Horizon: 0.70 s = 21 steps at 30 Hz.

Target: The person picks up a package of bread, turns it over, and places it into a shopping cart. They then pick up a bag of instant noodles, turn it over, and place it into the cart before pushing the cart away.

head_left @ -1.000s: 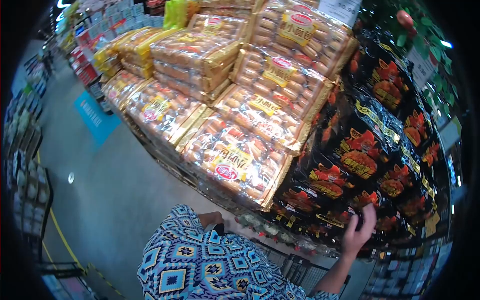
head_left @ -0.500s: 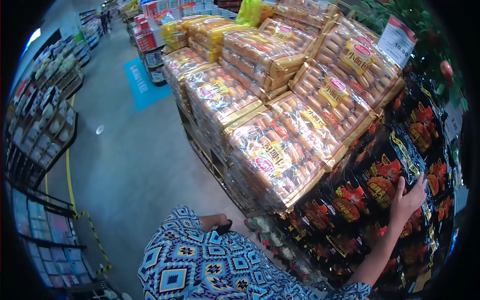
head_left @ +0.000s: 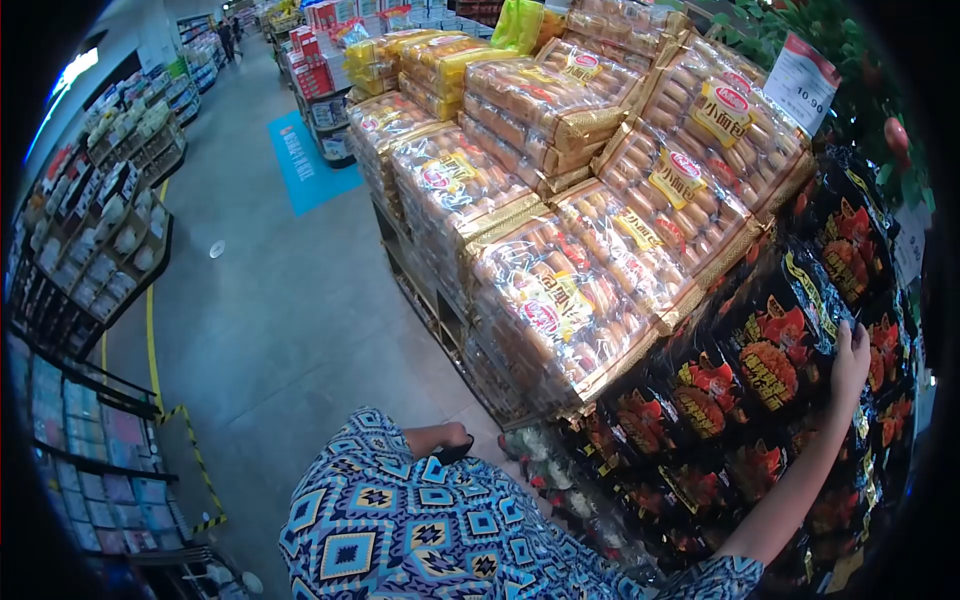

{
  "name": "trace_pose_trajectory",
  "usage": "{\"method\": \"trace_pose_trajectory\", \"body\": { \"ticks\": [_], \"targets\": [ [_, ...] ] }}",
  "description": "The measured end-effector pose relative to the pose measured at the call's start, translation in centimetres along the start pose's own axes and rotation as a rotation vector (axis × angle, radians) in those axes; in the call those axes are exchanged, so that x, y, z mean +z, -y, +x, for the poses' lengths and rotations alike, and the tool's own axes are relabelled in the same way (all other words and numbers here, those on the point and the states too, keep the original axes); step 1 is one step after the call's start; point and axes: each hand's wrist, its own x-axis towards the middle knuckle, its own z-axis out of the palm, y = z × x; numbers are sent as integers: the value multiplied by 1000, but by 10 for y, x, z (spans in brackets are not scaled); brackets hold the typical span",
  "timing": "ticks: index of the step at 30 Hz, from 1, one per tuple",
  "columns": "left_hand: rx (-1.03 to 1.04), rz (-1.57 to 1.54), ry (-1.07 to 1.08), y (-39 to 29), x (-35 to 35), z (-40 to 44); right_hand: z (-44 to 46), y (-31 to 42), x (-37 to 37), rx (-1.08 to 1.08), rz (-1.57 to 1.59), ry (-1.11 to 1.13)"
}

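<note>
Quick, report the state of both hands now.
Left hand: not in view.
Right hand: at the black packs, fingers partly bent; whether it grips one cannot be told.

Two price signs (head_left: 803, 82) and one blue floor panel (head_left: 308, 165).

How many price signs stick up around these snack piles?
2: one sign behind the top golden bread packs, another right of the black packs. Leaves may hide more.
</note>
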Motion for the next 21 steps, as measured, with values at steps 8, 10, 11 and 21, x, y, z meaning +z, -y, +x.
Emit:
{"method": "trace_pose_trajectory", "body": {
  "ticks": [8, 10, 11, 21],
  "targets": [
    [257, -80, 15, -17, 6, 28, 16, 13, 2, 128, 33, 197],
    [229, -97, 9, -11, 7, 27, 10, 24, 1, 53, 45, 213],
    [203, -115, 3, -7, 8, 26, 9, 18, 3, 57, 43, 214],
    [-3, 27, 11, 21, -4, -1, -14, 31, 4, -64, 278, -167]
  ]
}}
